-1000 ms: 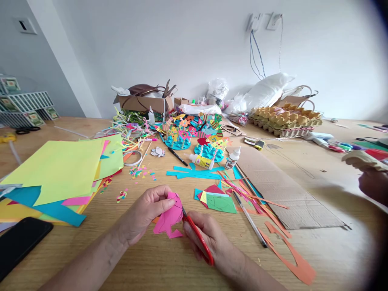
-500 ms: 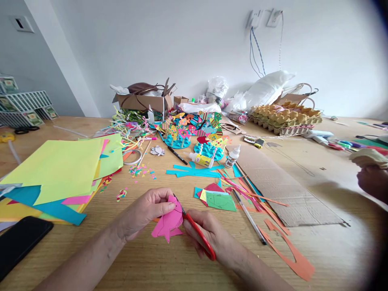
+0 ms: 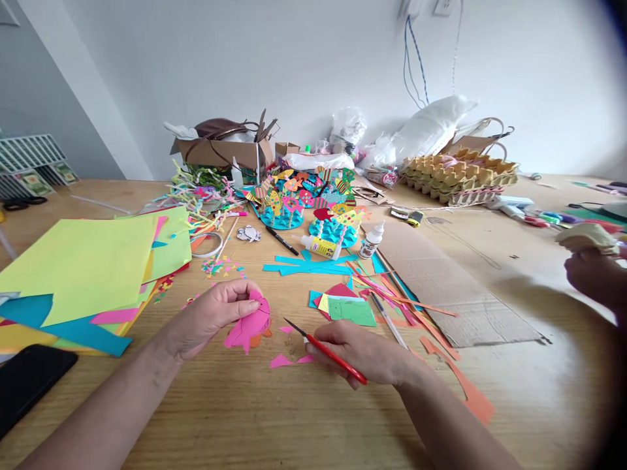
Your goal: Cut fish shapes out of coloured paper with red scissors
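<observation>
Bottle (image 3: 322, 247), left of the cardboard (image 3: 450, 287): yellow label, lettering too small to be read with certainty. Pink fish (image 3: 251, 326), farther left of the cardboard: paper, dark-lined, pinched by left hand (image 3: 226, 305). Scissors (image 3: 337, 359): grasped by right hand (image 3: 362, 347), drawn clear of the fish since the earlier frame; pink scraps (image 3: 281, 361) now shed.

The wooden worktop (image 3: 196, 418) is carrying quite a load! Near left, a black phone (image 3: 36, 385) is lying beside a pile of coloured paper (image 3: 88, 267); pink paper scraps (image 3: 281, 361) are resting near the middle. Farther off, blue strips (image 3: 308, 266) are sprawling, a white bottle (image 3: 371, 241) is standing, cardboard (image 3: 441, 281) is lying flat to the right, and egg trays (image 3: 460, 183) are sitting stacked far right.
</observation>
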Available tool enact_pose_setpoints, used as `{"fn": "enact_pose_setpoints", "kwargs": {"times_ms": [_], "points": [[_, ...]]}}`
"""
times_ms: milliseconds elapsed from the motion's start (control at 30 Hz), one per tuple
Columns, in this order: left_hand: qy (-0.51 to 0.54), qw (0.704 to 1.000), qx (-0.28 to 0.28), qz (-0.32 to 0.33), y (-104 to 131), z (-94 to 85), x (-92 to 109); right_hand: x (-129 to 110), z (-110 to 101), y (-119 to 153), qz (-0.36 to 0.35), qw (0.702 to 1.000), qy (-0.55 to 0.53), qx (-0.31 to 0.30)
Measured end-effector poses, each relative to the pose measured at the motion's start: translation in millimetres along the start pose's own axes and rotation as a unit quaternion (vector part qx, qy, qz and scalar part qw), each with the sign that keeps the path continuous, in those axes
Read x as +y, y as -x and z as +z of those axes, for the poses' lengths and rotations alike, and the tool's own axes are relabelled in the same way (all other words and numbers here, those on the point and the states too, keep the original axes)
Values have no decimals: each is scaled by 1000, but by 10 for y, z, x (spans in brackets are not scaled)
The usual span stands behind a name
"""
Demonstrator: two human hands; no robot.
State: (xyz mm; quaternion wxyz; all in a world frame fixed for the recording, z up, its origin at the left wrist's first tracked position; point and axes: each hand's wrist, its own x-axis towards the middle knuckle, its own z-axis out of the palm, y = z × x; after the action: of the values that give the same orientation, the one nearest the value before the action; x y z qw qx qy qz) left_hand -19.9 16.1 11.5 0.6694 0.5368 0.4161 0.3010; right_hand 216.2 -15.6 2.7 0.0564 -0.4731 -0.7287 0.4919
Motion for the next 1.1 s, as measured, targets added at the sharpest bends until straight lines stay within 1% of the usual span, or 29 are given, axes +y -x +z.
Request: {"fn": "enact_pose_setpoints", "kwargs": {"times_ms": [67,200,267,300,367,400,467,533,600,667,733,800,900,933,1000,1100], "points": [[-2,1000,4,8,-4,7,-6,15,-17,10,-7,1000,24,-2],[-20,1000,2,22,-13,8,-27,33,-33,24,-38,996,80,19],[-27,999,-3,26,-13,6,-39,16,-21,25,-62,995,72,35],[-28,999,-7,24,-12,10,-44,2,-8,21,-71,995,47,49],[-28,999,-16,13,-9,32,-55,-26,29,3,-81,992,-42,91],[-29,999,-23,5,-7,53,-60,-37,50,-12,-85,985,-101,114],[-32,999,-39,-8,-7,111,-77,-47,89,-47,-99,961,-208,154],[-35,998,-58,-18,-12,179,-107,-47,116,-79,-109,939,-267,185],[-39,996,-74,-22,-19,241,-154,-47,134,-98,-110,928,-291,203],[-48,995,-88,-18,-23,283,-214,-58,157,-105,-112,925,-305,195],[-71,992,-101,-6,-24,308,-271,-82,193,-105,-111,930,-307,170],[-99,988,-115,3,-22,322,-311,-111,241,-106,-103,944,-274,155],[-113,985,-129,7,-20,330,-313,-135,295,-122,-92,959,-215,161],[-112,986,-125,6,-19,327,-297,-134,301,-129,-90,957,-219,169],[-103,991,-88,9,-14,310,-247,-122,291,-145,-88,941,-263,194],[-51,998,-4,33,6,282,-172,-98,253,-156,-98,896,-339,270]]}}
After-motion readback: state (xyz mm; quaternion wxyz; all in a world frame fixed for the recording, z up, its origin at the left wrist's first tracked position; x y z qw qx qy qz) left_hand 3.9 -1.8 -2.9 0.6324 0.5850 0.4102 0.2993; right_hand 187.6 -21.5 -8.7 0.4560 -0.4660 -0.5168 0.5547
